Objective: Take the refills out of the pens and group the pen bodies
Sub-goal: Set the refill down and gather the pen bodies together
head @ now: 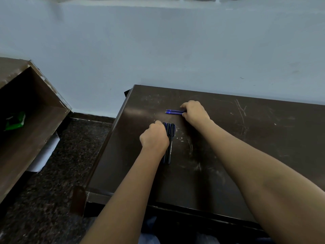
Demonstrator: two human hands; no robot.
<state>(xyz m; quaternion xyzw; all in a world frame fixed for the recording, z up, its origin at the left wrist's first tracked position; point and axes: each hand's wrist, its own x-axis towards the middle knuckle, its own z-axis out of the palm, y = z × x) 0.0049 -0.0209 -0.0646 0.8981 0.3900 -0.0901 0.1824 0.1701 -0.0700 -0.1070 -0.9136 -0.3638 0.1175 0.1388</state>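
Dark pen bodies [170,141] lie side by side on the dark table [219,173], pointing away from me. My left hand [154,136] rests against their left side with curled fingers touching them. A bundle of thin blue refills [174,112] lies further back, pointing left. My right hand [194,110] covers the refills' right ends with its fingers closed on them.
The table's left edge [112,131] drops to a dark speckled floor [61,173]. A brown wooden shelf unit [26,120] stands at the left with a green packet [15,121] inside. A pale blue wall [175,50] runs behind the table.
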